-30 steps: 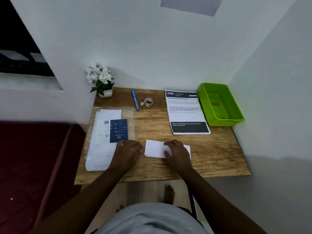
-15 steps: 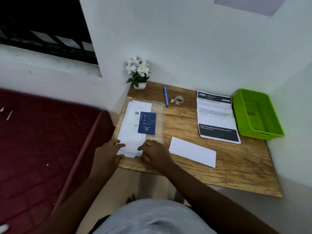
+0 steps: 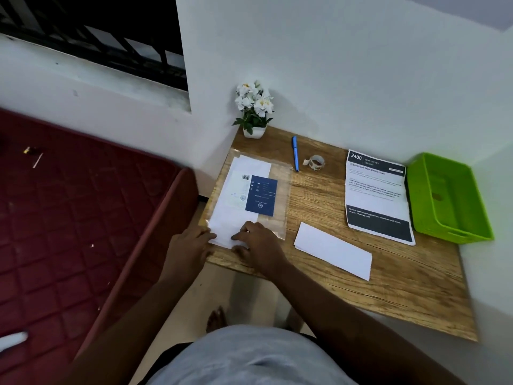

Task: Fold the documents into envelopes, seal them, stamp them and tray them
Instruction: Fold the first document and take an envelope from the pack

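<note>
Hands on my envelope pack: left hand fingers flat at its edge, right hand fingertips curled, pinching the near end.

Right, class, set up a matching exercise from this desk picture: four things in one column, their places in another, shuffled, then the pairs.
Things:
1. green tray
2. blue pen
3. flower pot
4. folded white paper

Places:
A. far left corner of the desk
B. right edge, by the wall
C. near the front edge, right of the hands
D. between pot and tape roll

Pairs: 1-B, 2-D, 3-A, 4-C
</note>
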